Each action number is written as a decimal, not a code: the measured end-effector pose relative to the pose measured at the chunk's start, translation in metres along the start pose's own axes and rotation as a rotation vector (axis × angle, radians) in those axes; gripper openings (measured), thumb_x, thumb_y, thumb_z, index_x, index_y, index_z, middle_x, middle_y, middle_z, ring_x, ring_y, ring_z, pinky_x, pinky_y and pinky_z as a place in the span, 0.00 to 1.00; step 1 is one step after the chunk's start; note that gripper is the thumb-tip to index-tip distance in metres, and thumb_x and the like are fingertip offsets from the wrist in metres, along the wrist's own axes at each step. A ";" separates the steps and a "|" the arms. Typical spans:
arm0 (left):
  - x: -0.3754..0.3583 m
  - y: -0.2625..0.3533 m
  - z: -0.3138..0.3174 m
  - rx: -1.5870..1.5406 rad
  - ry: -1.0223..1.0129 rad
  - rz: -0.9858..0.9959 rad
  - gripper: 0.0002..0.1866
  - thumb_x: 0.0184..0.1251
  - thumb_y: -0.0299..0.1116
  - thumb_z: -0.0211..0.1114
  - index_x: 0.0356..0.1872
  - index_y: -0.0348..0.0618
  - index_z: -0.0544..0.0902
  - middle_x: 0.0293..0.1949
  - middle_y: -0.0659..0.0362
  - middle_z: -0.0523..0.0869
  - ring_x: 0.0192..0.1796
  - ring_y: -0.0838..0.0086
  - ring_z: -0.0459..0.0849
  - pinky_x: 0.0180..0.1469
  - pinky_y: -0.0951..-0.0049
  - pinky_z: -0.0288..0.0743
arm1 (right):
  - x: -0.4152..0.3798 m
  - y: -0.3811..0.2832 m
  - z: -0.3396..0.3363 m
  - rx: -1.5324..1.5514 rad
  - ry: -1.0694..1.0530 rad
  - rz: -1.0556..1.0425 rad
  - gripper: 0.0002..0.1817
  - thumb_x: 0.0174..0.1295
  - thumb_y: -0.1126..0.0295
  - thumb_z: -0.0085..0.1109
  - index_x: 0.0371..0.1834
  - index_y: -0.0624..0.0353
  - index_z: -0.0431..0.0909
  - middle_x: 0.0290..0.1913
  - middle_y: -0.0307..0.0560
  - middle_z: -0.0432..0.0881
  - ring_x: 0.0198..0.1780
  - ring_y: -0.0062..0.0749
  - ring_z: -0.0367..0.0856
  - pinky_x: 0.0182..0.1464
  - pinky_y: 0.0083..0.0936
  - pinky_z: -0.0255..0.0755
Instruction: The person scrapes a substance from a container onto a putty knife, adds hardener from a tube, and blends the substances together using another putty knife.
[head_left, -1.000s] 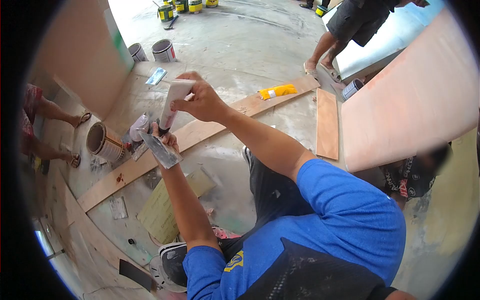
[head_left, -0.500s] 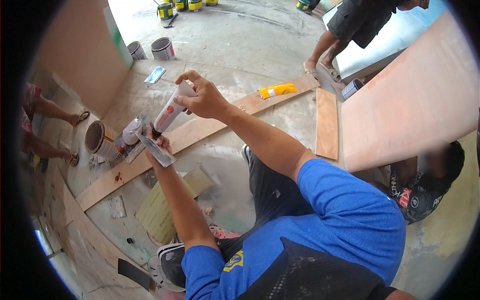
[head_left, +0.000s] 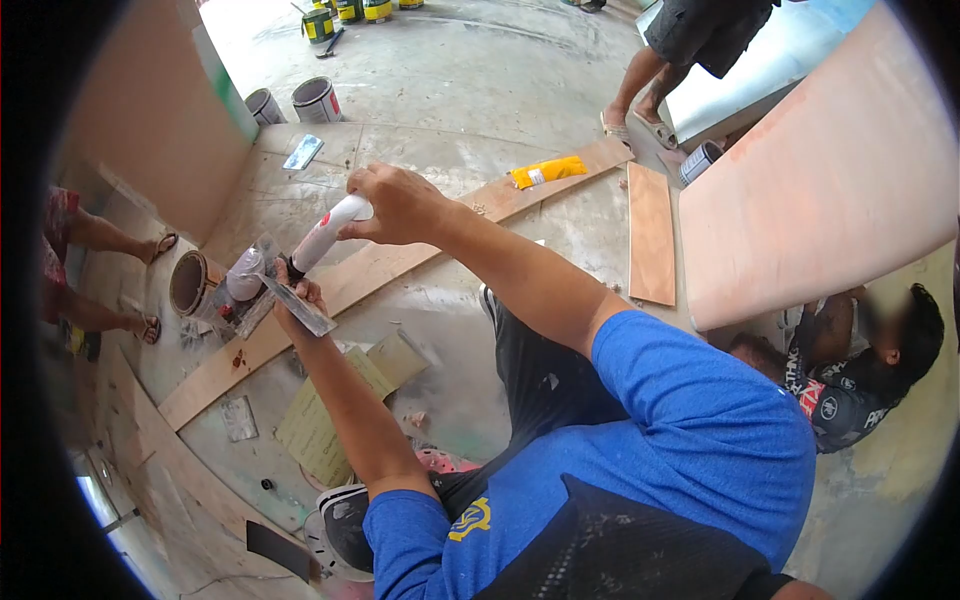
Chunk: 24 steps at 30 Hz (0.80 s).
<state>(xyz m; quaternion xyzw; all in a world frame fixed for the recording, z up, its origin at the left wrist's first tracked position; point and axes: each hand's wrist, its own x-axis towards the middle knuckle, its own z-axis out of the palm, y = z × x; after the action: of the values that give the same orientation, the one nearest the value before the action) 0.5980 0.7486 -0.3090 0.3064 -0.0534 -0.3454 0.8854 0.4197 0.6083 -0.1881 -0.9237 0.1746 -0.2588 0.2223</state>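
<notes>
My right hand (head_left: 402,205) grips the tail end of a white squeeze tube (head_left: 322,235) with red print. The tube slants down to the left, its dark neck end at my left hand (head_left: 298,290). My left fingers are closed around a flat metal putty knife (head_left: 303,308). Beside that hand, a clear plate (head_left: 262,310) carries a lump of pale lilac putty (head_left: 245,275). How my left fingers hold the plate is partly hidden. Just left of the putty stands an open can (head_left: 190,283) with a stained rim.
A long wooden plank (head_left: 400,258) crosses the floor, with a yellow packet (head_left: 548,172) on it. Sandpaper (head_left: 330,410) lies below my left arm. A pinkish panel (head_left: 800,190) stands at right. One person (head_left: 860,370) crouches beside it; others' legs show at top right and left.
My right hand has moved slightly down and its fingers have closed further over the tube's tail. The tube now leans lower. The crouching person has shifted a little.
</notes>
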 end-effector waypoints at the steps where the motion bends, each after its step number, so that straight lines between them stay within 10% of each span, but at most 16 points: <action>1: -0.002 0.001 0.006 0.030 0.032 0.002 0.07 0.66 0.34 0.62 0.34 0.44 0.74 0.17 0.68 0.71 0.12 0.87 0.66 0.14 0.85 0.55 | 0.000 0.001 0.002 -0.007 -0.003 0.037 0.29 0.47 0.54 0.71 0.44 0.65 0.74 0.40 0.61 0.76 0.43 0.50 0.80 0.45 0.37 0.75; 6: -0.009 0.003 0.012 0.086 0.022 0.013 0.07 0.66 0.32 0.62 0.32 0.44 0.73 0.16 0.68 0.72 0.12 0.87 0.66 0.14 0.85 0.55 | 0.003 -0.001 0.008 0.203 0.081 0.175 0.24 0.50 0.52 0.69 0.36 0.63 0.77 0.32 0.59 0.81 0.33 0.40 0.82 0.35 0.33 0.77; 9: -0.004 0.006 0.006 0.075 -0.029 0.005 0.07 0.67 0.33 0.61 0.34 0.40 0.77 0.16 0.67 0.72 0.12 0.87 0.67 0.14 0.85 0.55 | 0.007 -0.015 -0.015 0.507 -0.211 0.538 0.21 0.52 0.54 0.68 0.34 0.61 0.77 0.25 0.52 0.81 0.23 0.29 0.80 0.24 0.25 0.74; 24: -0.009 0.019 0.006 0.066 -0.016 -0.009 0.11 0.65 0.34 0.63 0.36 0.34 0.79 0.28 0.56 0.84 0.13 0.87 0.66 0.15 0.86 0.57 | 0.007 0.003 0.009 0.662 -0.388 0.407 0.19 0.52 0.57 0.69 0.39 0.61 0.81 0.27 0.47 0.82 0.23 0.25 0.80 0.20 0.21 0.73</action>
<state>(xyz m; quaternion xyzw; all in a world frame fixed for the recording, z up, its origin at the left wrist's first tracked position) 0.6002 0.7619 -0.2922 0.3329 -0.0707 -0.3499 0.8728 0.4295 0.6054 -0.1943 -0.7810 0.2156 -0.0735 0.5814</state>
